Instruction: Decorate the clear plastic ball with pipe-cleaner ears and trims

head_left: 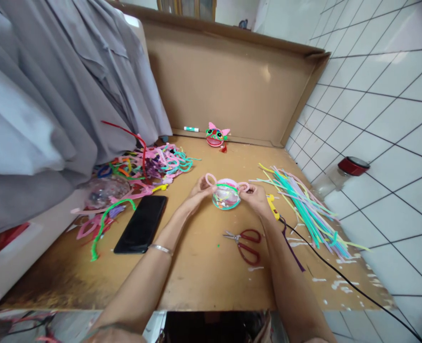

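Both hands hold a clear round ornament (pixel 226 196) filled with coloured bits, ringed in pink and green pipe cleaner, just above the brown table (pixel 204 267). My left hand (pixel 201 189) pinches its left side by a pink loop. My right hand (pixel 256 196) grips its right side by the other pink loop. A finished pink and green ornament with ears (pixel 216 136) stands at the back of the table.
Red-handled scissors (pixel 245 243) lie near my right wrist. A black phone (pixel 141 223) lies at left. Straight pipe cleaners (pixel 304 205) are piled at right, tangled ones (pixel 150 164) at left. A yellow glue gun (pixel 273 206) and its black cord (pixel 339 274) run right. Grey cloth (pixel 54 95) hangs left.
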A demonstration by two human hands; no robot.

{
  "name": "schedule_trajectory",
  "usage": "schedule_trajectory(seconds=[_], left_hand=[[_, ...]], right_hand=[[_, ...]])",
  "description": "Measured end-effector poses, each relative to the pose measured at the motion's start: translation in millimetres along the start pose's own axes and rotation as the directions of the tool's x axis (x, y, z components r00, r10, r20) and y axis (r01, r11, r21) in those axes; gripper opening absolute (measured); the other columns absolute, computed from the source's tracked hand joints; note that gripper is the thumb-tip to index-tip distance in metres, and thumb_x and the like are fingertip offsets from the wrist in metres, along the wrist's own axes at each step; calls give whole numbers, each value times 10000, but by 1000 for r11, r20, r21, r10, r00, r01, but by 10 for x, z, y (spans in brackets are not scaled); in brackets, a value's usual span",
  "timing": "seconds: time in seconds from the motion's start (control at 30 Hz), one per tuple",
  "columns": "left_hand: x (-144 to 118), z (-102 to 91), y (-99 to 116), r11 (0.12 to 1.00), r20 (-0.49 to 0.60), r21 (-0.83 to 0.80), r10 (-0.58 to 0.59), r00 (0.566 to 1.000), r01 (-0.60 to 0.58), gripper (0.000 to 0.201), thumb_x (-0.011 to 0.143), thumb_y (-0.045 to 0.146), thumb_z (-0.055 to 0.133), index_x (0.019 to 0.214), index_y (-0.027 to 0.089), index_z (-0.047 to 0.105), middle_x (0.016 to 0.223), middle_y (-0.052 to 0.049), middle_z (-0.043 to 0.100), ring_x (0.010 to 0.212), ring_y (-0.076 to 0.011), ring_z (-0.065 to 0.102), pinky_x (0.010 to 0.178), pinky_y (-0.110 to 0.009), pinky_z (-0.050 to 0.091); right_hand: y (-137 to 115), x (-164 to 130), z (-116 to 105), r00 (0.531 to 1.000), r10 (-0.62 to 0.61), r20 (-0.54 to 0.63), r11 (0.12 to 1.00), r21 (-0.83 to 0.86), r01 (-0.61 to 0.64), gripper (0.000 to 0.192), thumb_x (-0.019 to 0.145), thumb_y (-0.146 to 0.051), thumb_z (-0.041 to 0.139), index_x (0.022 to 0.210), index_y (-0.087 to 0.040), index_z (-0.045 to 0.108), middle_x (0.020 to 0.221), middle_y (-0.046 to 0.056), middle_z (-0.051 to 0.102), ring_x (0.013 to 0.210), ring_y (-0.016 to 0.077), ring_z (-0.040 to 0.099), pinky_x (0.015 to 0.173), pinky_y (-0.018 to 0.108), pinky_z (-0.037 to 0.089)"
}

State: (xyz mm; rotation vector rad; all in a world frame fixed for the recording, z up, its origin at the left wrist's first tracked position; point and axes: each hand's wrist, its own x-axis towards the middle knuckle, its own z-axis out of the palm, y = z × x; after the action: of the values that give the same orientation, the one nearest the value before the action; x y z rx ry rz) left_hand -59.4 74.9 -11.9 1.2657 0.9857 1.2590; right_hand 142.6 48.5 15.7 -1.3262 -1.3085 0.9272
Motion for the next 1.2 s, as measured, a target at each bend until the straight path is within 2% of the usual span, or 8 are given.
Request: schedule_trajectory(seconds=[0.07,0.13,0.27,0.53,0.7,0.8,0.97,1.2], left_hand=[[-38,57,-27,989,154,-131,-48,987,68,635,528,426,836,1070,176,618,1124,-109,660,1096,-270,607,957,-392,478],[-79,120,-36,970,212,-198,-96,973,139,669,478,370,876,1066,165,631,1144,-110,670,1090,-273,615,970,-398,474],[-110,185,-64,958,201,-226,-131,971,176,682,460,326,888,1068,139,639,1147,-112,681,1050,-260,631,967,-400,475],[-115,203,-75,968,151,-193,-130,980,158,694,459,270,865,1093,126,624,1113,-98,690,1002,-241,641,946,-392,485],[-123,266,-85,987,74,-106,-115,991,122,658,484,303,830,1074,133,594,1073,-88,687,989,-237,636,917,-365,488],[-125,297,-113,993,10,-58,-103,995,104,633,509,328,800,1067,135,569,1052,-84,674,970,-222,629,892,-345,489],[-109,297,-178,995,-43,-42,-89,995,87,655,535,369,777,1104,153,536,1093,-86,650,990,-214,623,865,-328,498],[58,232,-290,999,-242,25,-28,970,35,653,576,334,772,1147,161,505,1175,-103,623,1059,-205,612,915,-319,479]], right_hand=[[18,10,-24,1000,4,-5,1000,8,-4,196,535,-354,606,607,-173,625,647,13,639,631,137,528,630,267,428],[36,19,-49,1000,17,-6,1000,10,-17,179,525,-345,609,588,-178,612,624,7,624,622,135,518,632,271,426],[64,34,-80,999,37,13,998,50,-37,147,508,-318,621,562,-182,602,614,-2,620,614,128,515,640,267,429],[100,43,-89,1000,-3,26,998,56,1,158,540,-335,628,571,-181,623,650,4,642,637,126,531,631,252,417],[91,43,-112,999,32,20,993,110,-34,187,524,-339,688,597,-176,634,625,-10,639,606,118,525,640,255,431],[88,41,-127,997,70,9,989,128,-71,274,509,-377,748,669,-168,673,647,-1,662,615,130,545,652,267,444],[124,51,-152,997,76,15,993,92,-77,382,502,-413,786,772,-158,697,591,-32,612,542,103,492,578,242,407],[224,84,-143,975,126,-185,990,79,-113,422,488,-404,746,826,-156,695,633,-1,634,584,132,545,593,275,439]])
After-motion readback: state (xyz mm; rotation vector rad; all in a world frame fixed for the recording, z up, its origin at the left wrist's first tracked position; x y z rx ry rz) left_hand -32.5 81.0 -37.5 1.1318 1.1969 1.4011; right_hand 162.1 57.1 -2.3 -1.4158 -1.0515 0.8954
